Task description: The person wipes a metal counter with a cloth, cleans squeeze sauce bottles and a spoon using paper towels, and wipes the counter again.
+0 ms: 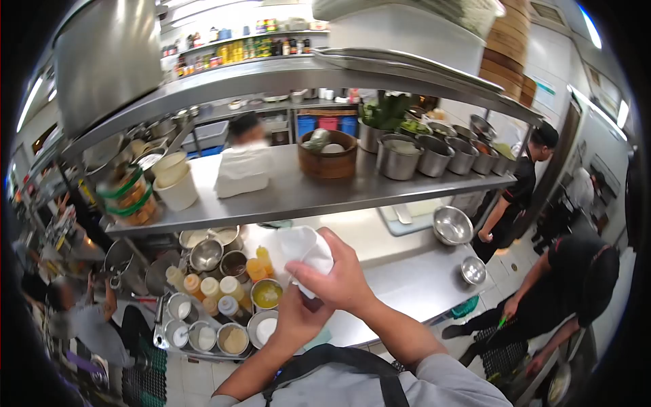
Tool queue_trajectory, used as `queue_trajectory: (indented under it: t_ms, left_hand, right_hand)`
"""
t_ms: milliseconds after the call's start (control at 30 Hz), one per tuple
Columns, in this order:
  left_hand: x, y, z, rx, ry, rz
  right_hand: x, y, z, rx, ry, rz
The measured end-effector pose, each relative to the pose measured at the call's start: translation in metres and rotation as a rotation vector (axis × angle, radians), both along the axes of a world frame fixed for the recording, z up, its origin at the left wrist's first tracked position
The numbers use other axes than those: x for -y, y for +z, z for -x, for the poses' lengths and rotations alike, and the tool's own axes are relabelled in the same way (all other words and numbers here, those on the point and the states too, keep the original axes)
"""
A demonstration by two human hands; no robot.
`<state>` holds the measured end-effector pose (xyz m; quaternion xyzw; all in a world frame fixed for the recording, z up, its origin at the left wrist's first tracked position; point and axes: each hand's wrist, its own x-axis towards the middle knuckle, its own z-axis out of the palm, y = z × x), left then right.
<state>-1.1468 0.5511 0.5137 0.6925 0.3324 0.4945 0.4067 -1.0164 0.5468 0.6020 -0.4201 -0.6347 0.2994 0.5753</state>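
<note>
A crumpled white cloth or paper (302, 254) is held up over the steel counter at the middle of the view. My right hand (339, 275) grips it from the right, thumb across its front. Just below, my left hand (302, 315) has curled fingers under the lower end of the white item, partly hidden by my right hand. Close to the left are squeeze bottles (230, 288) and a steel bowl of yellow liquid (267, 294).
Above the counter (427, 278) runs a steel shelf (291, 203) with metal pots (400, 159) and a bamboo steamer (327, 156). Steel bowls (453, 225) sit at the right. Co-workers stand right (576, 271) and left (95, 319).
</note>
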Motion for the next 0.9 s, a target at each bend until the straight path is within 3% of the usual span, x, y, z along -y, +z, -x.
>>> queue_trajectory:
  t_ms: [33, 67, 167, 300, 400, 433, 533, 600, 633, 733, 767, 800, 900]
  left_hand:
    - [0.008, 0.003, -0.011, 0.019, -0.006, 0.078]
    - [0.012, 0.011, -0.019, -0.023, 0.048, -0.051]
    - [-0.009, -0.007, -0.041, 0.084, -0.014, -0.035]
    - [-0.004, 0.028, -0.038, 0.124, -0.342, 0.061]
    - [-0.018, 0.007, -0.023, 0.005, -0.904, 0.215]
    - [-0.018, 0.006, -0.025, 0.003, -0.910, 0.209]
    - [-0.005, 0.022, -0.040, -0.043, -0.769, 0.105]
    - [0.009, 0.039, -0.059, 0.012, -0.339, -0.083]
    - [0.012, 0.045, -0.065, 0.038, -0.123, -0.171]
    - [0.002, 0.046, -0.067, 0.099, -0.137, -0.065]
    - [-0.002, 0.046, -0.069, 0.150, -0.157, -0.034]
    - [0.004, 0.063, -0.069, 0.168, -0.088, -0.194]
    - [-0.010, 0.063, -0.059, 0.091, -0.151, -0.157]
  right_hand:
    - [0.003, 0.002, -0.007, -0.026, -0.036, -0.005]
    - [0.006, 0.003, -0.012, -0.054, -0.069, -0.005]
    - [0.015, 0.008, -0.024, -0.108, -0.093, -0.021]
    - [0.024, 0.018, -0.044, -0.130, 0.031, -0.067]
    - [0.032, 0.020, -0.065, -0.101, 0.311, -0.014]
    - [0.032, 0.020, -0.071, -0.089, 0.424, 0.015]
    - [0.035, 0.034, -0.073, -0.051, 0.324, -0.016]
    - [0.031, 0.043, -0.078, 0.053, 0.176, -0.110]
    - [0.029, 0.046, -0.076, -0.033, 0.162, -0.102]
    - [0.022, 0.049, -0.063, -0.312, 0.160, -0.135]
    - [0.021, 0.046, -0.060, -0.332, 0.166, -0.141]
    - [0.022, 0.040, -0.055, -0.354, 0.172, -0.146]
    - [0.021, 0.008, -0.058, -0.308, 0.247, -0.092]
